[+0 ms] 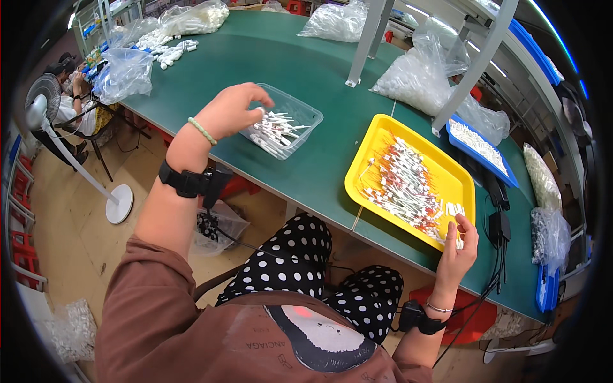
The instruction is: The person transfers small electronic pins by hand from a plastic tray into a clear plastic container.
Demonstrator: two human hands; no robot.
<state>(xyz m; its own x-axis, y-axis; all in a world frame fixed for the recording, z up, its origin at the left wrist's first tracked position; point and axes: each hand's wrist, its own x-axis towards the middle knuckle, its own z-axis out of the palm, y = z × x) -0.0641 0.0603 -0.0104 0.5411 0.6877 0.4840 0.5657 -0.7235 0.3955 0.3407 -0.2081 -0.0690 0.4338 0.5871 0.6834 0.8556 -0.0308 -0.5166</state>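
Note:
My left hand (231,112) is over a clear plastic box (310,137), its fingers curved and a gap between thumb and forefinger. A small white spot shows by the thumb tip; whether it is held is unclear. Inside the box lies a loose heap of slim white stick-like parts (276,135). At the near right corner of a yellow tray (359,169), my right hand (461,246) has its fingers bent around a small white part (460,242), partly hidden by them. Many small white pieces with thin orange and pale wires (405,185) fill the tray's middle.
A blue tray of white pieces (477,145) sits right of the yellow one. Metal posts (370,45) rise from the green table (223,57). Plastic bags (418,73) lie at the back. Black cables (501,246) hang at the right; a fan (43,105) and a seated person are left.

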